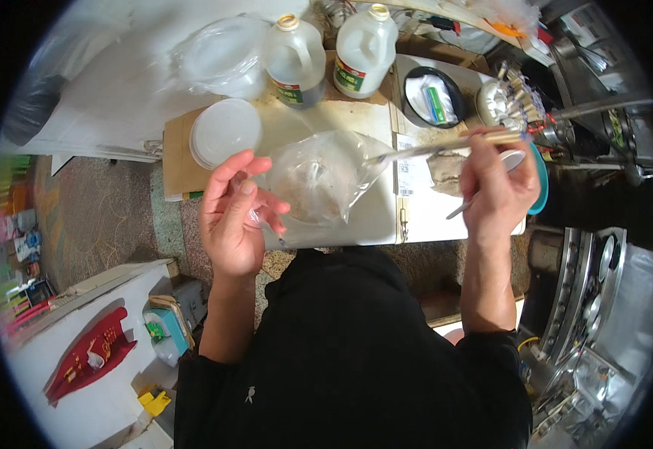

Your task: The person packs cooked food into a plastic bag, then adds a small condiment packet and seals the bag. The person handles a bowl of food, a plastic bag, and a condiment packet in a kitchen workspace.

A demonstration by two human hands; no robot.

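My left hand [235, 216] is raised at the left of the worktop, its fingers curled around a crumpled piece of clear plastic film [254, 216]. On the right, my right hand [498, 188] grips slim wooden chopsticks [439, 147], blurred, which look to be in a clear sleeve and point left. The same hand holds a white plastic spoon [458, 210]; its bowl shows behind the fingers. Between my hands a clear plastic bag [354, 193] sits on the white surface. Inside is a round container [312, 193], its contents blurred by the film.
Round translucent lids [226, 132] lie on cardboard [177, 154] at left. Behind stand two plastic jugs [298, 67], wrapped containers [222, 56], a black bowl [433, 120] and a holder full of chopsticks [520, 101]. A turquoise basin [540, 185] is beside my right hand.
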